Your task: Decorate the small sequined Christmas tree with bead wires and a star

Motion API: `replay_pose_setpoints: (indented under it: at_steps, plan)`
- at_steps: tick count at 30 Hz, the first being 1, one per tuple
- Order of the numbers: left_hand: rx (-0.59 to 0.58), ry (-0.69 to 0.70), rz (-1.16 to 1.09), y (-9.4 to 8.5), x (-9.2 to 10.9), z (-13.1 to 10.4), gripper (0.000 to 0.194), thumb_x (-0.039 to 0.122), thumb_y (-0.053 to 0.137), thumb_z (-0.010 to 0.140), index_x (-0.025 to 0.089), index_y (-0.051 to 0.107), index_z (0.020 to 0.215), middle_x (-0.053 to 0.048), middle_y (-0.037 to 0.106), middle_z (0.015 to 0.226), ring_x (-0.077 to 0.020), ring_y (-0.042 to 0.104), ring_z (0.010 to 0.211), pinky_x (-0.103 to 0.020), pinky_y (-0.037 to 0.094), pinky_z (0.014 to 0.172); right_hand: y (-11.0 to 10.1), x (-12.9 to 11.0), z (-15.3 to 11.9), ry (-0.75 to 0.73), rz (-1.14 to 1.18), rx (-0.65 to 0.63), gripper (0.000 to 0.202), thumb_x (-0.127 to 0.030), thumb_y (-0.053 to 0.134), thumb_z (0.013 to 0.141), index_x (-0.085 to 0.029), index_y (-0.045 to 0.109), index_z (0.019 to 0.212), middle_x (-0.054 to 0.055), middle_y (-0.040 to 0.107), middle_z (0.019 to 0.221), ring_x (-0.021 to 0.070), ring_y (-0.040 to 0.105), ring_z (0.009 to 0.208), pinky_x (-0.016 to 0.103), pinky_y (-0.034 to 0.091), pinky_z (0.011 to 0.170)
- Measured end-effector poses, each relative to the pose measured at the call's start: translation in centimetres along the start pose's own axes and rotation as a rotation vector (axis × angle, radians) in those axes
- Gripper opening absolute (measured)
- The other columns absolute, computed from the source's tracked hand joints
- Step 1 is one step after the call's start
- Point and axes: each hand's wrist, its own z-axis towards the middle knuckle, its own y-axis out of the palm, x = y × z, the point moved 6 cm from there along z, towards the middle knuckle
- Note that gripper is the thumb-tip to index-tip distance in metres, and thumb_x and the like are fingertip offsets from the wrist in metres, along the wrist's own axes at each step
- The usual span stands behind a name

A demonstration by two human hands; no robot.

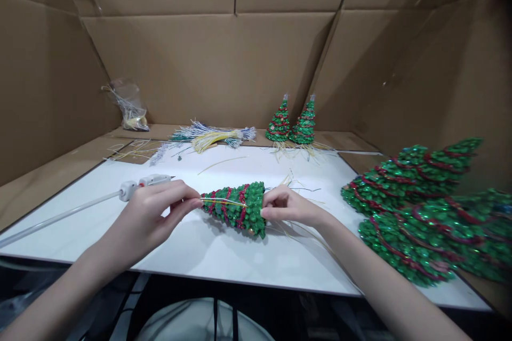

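Christmas tree point(232, 215) lies centrally on the desk point(304, 266), tip toward the left edge, axis along the front edge; left hand point(162, 210), angled inward, pinches thin strands point(226, 201); curled right hand point(288, 208) grips its base

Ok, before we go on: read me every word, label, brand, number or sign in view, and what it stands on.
No text can be read here.
Cardboard walls: no print seen.
Tree between the hands: no label seen.
Clear bag: any print too small and blurred to read.
White tool: any marking too small to read.
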Motion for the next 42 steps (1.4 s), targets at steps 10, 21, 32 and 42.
replay_pose_setpoints:
  at_steps: [10,21,32,42]
  plan:
    - [-0.043,0.136,0.144,2.2,1.0,0.5,0.018,0.023,0.044,0.095,0.018,0.059,0.086,0.000,0.062,0.075,-0.0102,0.055,0.062,-0.021,0.037,0.058,-0.1,0.2,0.0,0.012,-0.007,0.003,0.038,-0.047,0.067,0.074,-0.012,0.058,0.062,-0.004,0.039,0.054,0.0067,0.033,0.051,0.022,0.025,0.047]
    - [-0.100,0.312,0.269,5.0,2.8,2.5,0.029,0.019,0.038,0.096,0.015,0.055,0.073,0.001,0.054,0.063,-0.0110,0.044,0.052,-0.024,0.030,0.051,0.1,-0.1,0.1,0.006,0.006,0.002,0.040,-0.048,0.067,0.073,-0.011,0.057,0.062,-0.006,0.036,0.051,0.0059,0.030,0.049,0.022,0.022,0.046]
    - [-0.163,0.395,0.255,6.0,3.5,3.3,0.027,0.010,0.035,0.093,0.017,0.053,0.073,0.001,0.053,0.064,-0.0117,0.043,0.052,-0.025,0.029,0.049,0.2,-0.3,0.1,-0.013,0.042,-0.006,0.038,-0.046,0.066,0.074,-0.011,0.059,0.065,-0.003,0.045,0.055,0.0069,0.036,0.052,0.022,0.027,0.047]
    - [-0.184,0.195,0.236,5.3,2.2,3.1,0.025,0.032,0.044,0.094,0.015,0.057,0.081,-0.002,0.058,0.071,-0.0134,0.052,0.060,-0.024,0.035,0.054,0.3,0.1,0.2,-0.004,0.019,0.021,0.040,-0.049,0.066,0.074,-0.012,0.056,0.063,-0.005,0.039,0.053,0.0061,0.031,0.051,0.022,0.022,0.045]
